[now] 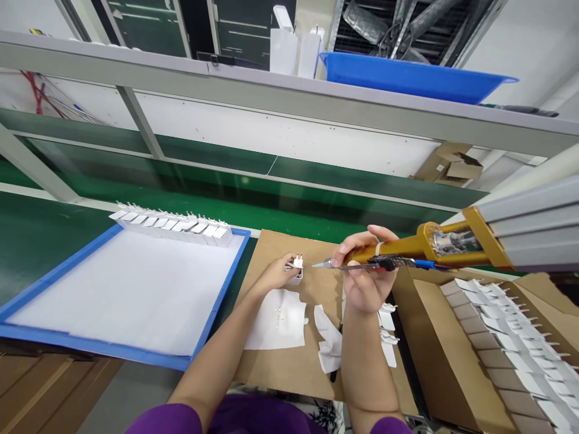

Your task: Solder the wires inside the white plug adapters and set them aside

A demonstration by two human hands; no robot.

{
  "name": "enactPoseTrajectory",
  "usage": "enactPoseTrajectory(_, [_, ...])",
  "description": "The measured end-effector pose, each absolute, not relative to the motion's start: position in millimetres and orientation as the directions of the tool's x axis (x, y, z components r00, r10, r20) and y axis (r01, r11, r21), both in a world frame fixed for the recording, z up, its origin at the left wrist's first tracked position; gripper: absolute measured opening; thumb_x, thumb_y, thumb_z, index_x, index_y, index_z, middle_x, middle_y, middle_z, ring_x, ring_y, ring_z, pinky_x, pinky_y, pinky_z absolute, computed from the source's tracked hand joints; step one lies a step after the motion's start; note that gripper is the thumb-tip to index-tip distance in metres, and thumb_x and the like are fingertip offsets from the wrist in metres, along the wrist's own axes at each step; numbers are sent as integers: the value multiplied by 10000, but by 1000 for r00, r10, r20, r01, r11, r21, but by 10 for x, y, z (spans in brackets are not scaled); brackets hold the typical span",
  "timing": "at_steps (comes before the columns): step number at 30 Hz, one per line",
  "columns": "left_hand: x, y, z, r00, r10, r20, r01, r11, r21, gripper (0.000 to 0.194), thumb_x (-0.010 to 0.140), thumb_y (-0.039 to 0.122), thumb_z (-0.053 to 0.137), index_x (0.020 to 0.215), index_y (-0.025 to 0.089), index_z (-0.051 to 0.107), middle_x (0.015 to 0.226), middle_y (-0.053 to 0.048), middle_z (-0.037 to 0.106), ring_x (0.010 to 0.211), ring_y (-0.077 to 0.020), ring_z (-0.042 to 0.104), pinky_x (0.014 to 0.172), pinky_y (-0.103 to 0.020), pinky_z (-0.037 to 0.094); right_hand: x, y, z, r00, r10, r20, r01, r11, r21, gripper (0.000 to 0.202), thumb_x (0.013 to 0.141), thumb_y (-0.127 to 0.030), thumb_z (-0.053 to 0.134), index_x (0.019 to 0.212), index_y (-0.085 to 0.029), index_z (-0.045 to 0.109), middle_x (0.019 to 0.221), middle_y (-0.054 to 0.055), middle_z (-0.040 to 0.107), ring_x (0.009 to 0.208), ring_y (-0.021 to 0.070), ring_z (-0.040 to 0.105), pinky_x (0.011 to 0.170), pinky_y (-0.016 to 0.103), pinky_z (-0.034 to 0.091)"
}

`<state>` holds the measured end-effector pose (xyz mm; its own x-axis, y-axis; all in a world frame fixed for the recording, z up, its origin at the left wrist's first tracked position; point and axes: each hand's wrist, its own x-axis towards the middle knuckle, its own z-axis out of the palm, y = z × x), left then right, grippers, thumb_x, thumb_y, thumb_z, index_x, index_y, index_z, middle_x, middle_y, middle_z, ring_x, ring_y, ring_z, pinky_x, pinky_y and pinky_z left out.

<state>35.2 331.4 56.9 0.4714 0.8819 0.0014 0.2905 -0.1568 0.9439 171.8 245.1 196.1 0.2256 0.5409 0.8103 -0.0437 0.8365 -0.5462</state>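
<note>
On the brown board (312, 371), my left hand (275, 274) has its fingers closed on a small white plug adapter (297, 263) with two pins pointing up. My right hand (368, 271) is wrapped round a long gold tool (404, 246) with a pale tapered tip, a black lever-like part beneath it and a thick grey body behind. That tip points left towards the plug adapter, with a gap between them. A white sheet with small specks (275, 322) lies below my left hand. Nearer my right forearm is a crumpled white cloth or paper (328, 340).
A blue-edged tray (122, 295) on the left has a row of white plug adapters (174, 226) along its back. To the right, a cardboard box (446, 337) holds rows of similar pieces (511, 343). A blue bin (407, 75) stands on the shelf above.
</note>
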Motion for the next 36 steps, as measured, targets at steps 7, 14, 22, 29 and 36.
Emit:
enactPoseTrajectory(7, [312,3226,719,542,832,120,320,-336,886,378,780,232,584,1152,227,655,1047,-43,674,1037,-242,578,980,-374,427,1720,2448,1961,215,537,816,-75,842,-535,394,819,-249,621,1204,-291,542,818,-17,589,550,112,517,467,252,426])
enactPoseTrajectory(14, [236,3211,821,613,774,158,331,-433,838,313,879,407,527,1072,232,701,1088,-63,692,1057,-246,582,972,-344,420,1723,2445,1953,212,550,808,-70,833,-549,407,820,-243,615,1214,-296,527,828,-11,593,570,117,513,502,260,456])
enactPoseTrajectory(22, [227,3172,860,662,746,66,354,-389,851,194,755,369,663,896,236,672,889,16,694,847,-206,625,752,-267,459,1728,2454,1947,211,546,811,-59,835,-547,414,820,-247,619,1220,-304,527,827,-14,592,570,113,520,483,243,458])
enactPoseTrajectory(29, [282,3097,802,686,711,154,443,-576,688,255,855,348,581,1084,255,645,1120,-49,669,1046,-267,613,897,-353,459,1726,2461,1946,210,536,818,-94,844,-529,432,811,-228,622,1230,-303,542,835,-14,596,578,110,518,486,239,455])
enactPoseTrajectory(36, [397,3048,791,666,741,83,630,-620,468,370,862,434,605,1162,218,587,1133,-90,657,1067,-289,590,892,-368,450,1713,2449,1963,205,539,817,-108,842,-528,432,811,-191,612,1227,-290,546,836,-11,598,584,114,528,494,250,444])
